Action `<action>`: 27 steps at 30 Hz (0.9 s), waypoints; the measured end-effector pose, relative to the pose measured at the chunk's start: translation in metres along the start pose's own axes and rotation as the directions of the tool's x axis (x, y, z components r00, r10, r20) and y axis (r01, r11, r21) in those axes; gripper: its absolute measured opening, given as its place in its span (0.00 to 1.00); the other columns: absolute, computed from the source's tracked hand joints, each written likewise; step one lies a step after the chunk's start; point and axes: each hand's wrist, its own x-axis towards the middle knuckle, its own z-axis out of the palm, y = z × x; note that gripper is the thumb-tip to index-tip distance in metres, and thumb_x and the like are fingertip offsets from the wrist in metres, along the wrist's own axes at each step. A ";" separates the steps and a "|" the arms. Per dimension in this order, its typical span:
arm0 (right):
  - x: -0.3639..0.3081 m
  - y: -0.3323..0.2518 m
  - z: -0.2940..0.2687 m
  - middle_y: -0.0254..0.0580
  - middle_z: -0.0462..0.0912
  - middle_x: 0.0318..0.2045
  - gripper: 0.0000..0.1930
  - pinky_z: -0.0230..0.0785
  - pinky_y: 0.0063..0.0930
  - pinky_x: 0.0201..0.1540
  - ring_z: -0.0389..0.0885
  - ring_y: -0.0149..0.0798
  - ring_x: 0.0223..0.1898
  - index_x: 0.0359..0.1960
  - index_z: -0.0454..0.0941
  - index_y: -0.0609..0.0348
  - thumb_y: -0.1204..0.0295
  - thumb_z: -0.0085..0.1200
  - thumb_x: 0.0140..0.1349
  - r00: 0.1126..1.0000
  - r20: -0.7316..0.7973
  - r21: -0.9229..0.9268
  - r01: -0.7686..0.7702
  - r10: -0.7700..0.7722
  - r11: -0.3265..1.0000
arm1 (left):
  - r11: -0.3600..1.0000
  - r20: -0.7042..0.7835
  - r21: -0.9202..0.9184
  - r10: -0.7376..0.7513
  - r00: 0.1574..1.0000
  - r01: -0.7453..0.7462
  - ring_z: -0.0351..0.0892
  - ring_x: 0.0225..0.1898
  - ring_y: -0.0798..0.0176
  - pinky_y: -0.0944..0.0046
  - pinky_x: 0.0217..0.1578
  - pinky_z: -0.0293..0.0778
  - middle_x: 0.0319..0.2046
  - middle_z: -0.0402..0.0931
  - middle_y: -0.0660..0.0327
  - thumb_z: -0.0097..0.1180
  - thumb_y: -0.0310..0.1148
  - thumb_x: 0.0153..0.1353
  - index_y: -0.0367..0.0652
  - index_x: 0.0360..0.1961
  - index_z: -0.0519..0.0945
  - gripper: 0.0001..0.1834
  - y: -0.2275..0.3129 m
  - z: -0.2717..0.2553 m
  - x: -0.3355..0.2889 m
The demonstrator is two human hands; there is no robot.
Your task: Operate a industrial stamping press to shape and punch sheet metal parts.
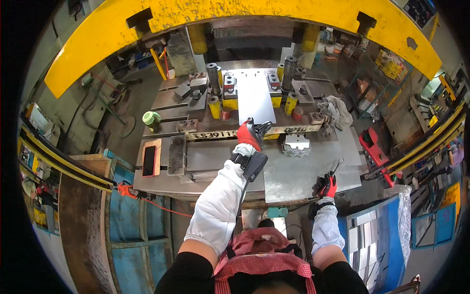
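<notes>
I have my left hand [251, 133] stretched out toward twelve o'clock, red-and-black glove on, its fingers closed on the near edge of a flat metal sheet [253, 98] that lies in the press, between the yellow-capped posts [214, 106]. My right hand [325, 185] sits back at about four o'clock, near the front edge of the steel table [293, 171], curled shut around a thin metal rod [336, 168] that points up and away toward one o'clock. Just beside my left hand, at three o'clock from it, a small stack of cut metal plates [296, 144] rests on the table, apart from both hands. A crumpled grey rag [337, 110] lies farther out at two o'clock. Over at nine o'clock a phone in an orange case [150, 159] lies flat on the bench, with a green roll of tape [151, 118] beyond it toward eleven. The yellow press frame [245, 12] arches across the top.
</notes>
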 end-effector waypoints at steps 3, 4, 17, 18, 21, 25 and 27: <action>0.008 0.002 -0.013 0.37 0.67 0.10 0.17 0.55 0.30 0.09 0.63 0.37 0.08 0.22 0.68 0.52 0.52 0.48 0.56 1.000 -0.004 -0.020 -0.005 0.005 1.000 | 0.997 -0.018 0.042 -0.068 0.998 0.068 0.77 0.38 0.38 0.50 0.39 0.77 0.40 0.71 0.33 0.40 0.41 0.63 0.23 0.49 0.61 0.26 -0.006 0.009 0.002; 0.005 0.001 -0.007 0.37 0.67 0.10 0.17 0.55 0.30 0.09 0.63 0.37 0.08 0.22 0.68 0.52 0.52 0.48 0.56 1.000 -0.001 -0.018 -0.007 0.007 1.000 | 0.997 -0.019 0.044 -0.064 0.998 0.065 0.77 0.38 0.38 0.50 0.39 0.77 0.40 0.71 0.33 0.40 0.41 0.63 0.23 0.49 0.61 0.26 -0.004 0.007 0.003; -0.010 -0.004 0.007 0.37 0.67 0.12 0.10 0.57 0.36 0.07 0.64 0.39 0.07 0.28 0.61 0.46 0.59 0.47 0.59 0.999 0.051 -0.068 0.024 -0.020 0.997 | 0.987 0.236 -0.101 -0.095 0.967 0.122 0.77 0.38 0.39 0.50 0.45 0.75 0.40 0.72 0.33 0.34 0.32 0.65 0.25 0.50 0.57 0.19 0.006 -0.034 0.022; -0.015 -0.007 0.010 0.38 0.67 0.13 0.11 0.57 0.37 0.07 0.64 0.39 0.07 0.27 0.60 0.46 0.59 0.47 0.59 0.997 0.060 -0.044 -0.037 0.039 0.998 | 0.987 0.235 -0.098 -0.098 0.967 0.124 0.77 0.38 0.39 0.50 0.45 0.75 0.40 0.72 0.33 0.34 0.32 0.65 0.25 0.50 0.57 0.19 0.005 -0.035 0.025; 0.003 -0.006 -0.017 0.38 0.68 0.13 0.11 0.59 0.37 0.08 0.65 0.39 0.08 0.28 0.61 0.46 0.60 0.49 0.58 0.992 -0.035 -0.019 0.121 -0.122 0.992 | 0.990 0.091 -0.036 -0.134 0.987 0.138 0.74 0.44 0.38 0.51 0.45 0.75 0.47 0.68 0.34 0.29 0.41 0.65 0.24 0.53 0.59 0.27 -0.020 -0.010 0.025; -0.029 -0.021 0.025 0.37 0.67 0.13 0.08 0.52 0.30 0.07 0.63 0.36 0.07 0.31 0.63 0.50 0.65 0.49 0.57 0.998 -0.065 0.053 0.011 -0.007 0.999 | 0.251 0.619 0.744 0.087 0.780 -0.619 0.73 0.46 0.38 0.51 0.48 0.73 0.47 0.67 0.33 0.31 0.39 0.64 0.22 0.52 0.59 0.27 -0.002 -0.047 0.035; -0.018 -0.012 0.020 0.38 0.69 0.15 0.09 0.56 0.32 0.08 0.65 0.38 0.08 0.31 0.62 0.48 0.64 0.50 0.57 0.998 -0.038 0.048 0.048 -0.047 0.998 | 0.235 0.607 0.754 0.109 0.787 -0.614 0.73 0.45 0.37 0.50 0.47 0.73 0.47 0.67 0.32 0.33 0.39 0.64 0.22 0.51 0.59 0.26 0.006 -0.050 0.041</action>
